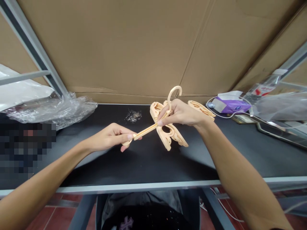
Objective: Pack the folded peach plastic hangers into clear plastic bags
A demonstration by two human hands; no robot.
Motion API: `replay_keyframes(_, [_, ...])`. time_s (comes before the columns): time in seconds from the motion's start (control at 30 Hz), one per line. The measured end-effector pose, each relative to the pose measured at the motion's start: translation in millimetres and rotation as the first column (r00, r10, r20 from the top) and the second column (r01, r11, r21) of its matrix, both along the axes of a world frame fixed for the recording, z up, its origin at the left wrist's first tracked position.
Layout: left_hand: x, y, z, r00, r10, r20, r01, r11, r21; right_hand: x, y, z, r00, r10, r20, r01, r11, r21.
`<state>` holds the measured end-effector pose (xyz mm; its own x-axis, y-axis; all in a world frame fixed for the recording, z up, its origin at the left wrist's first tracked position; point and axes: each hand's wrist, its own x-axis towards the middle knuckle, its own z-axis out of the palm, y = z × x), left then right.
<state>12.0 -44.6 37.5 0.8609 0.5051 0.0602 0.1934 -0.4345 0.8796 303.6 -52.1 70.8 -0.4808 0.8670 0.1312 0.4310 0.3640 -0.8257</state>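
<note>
A cream plastic clothes hanger [146, 130] is held in the air between my two hands, its curved hook pointing up. My right hand [179, 114] is closed around it just below the hook. At the hanger's lower left end, my left hand [115, 138] pinches the tip, where a small rounded cream piece shows at the fingers. Behind and below my right hand, more cream hanger parts [165, 139] with cut-out curved patterns lie on the black table [134, 169]. Part of that pile is hidden by my right hand.
Farther right lies another cream patterned piece [201, 108]. Beyond it are a purple tissue pack [226, 104], a white cable, a plastic bottle [263, 86] and a dark tablet-like device [283, 135]. Crumpled clear plastic [69, 110] sits at left; small debris [133, 116] is scattered near the back.
</note>
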Motion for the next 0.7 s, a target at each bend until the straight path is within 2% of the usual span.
replay_keyframes(0.13, [-1.3,0.5,0.4,1.000,0.013,0.013,-0.013,1.000,0.005,0.4,-0.8,1.0,0.999,0.022,-0.042,-0.022,1.000,-0.008])
replay_keyframes(0.47, [-1.2,0.0,-6.7,0.999,0.041,0.001,-0.041,0.998,0.043,0.3,2.5,-3.0,1.000,-0.016,0.007,0.016,1.000,0.022])
replay_keyframes(0.7, [1.9,-9.2,-3.1,0.992,0.125,0.027,-0.128,0.972,0.195,-3.9,0.0,-1.5,0.992,-0.016,-0.123,0.018,1.000,0.019])
